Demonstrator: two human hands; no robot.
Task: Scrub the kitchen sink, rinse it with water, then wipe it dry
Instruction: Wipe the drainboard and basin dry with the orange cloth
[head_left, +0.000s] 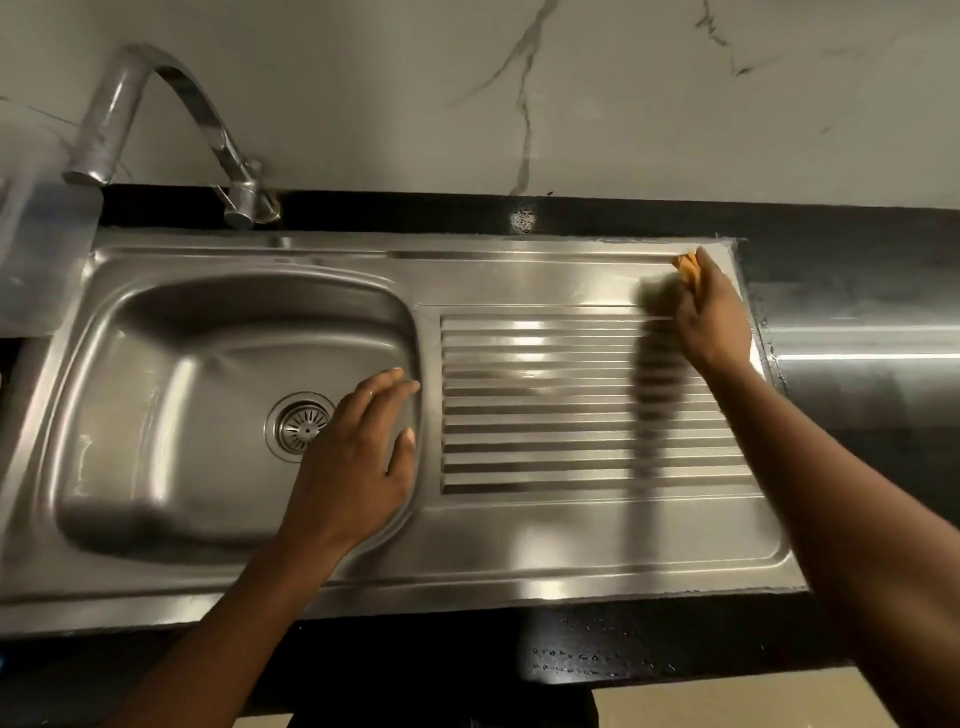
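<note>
Orange cloth (688, 266), judged soft and light, best held bunched: gripped by right hand (712, 317) at sink (519, 569) far-right corner; left hand (358, 462) lay flat-fingered on sink's bowl edge.

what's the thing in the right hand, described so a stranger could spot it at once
Start at the steel sink unit, basin on the left, ribbed drainboard on the right. At the drainboard's far right corner the right hand grips a small orange-yellow wad, sponge or cloth I cannot tell. It is the only coloured thing against the grey steel and black counter.
</note>
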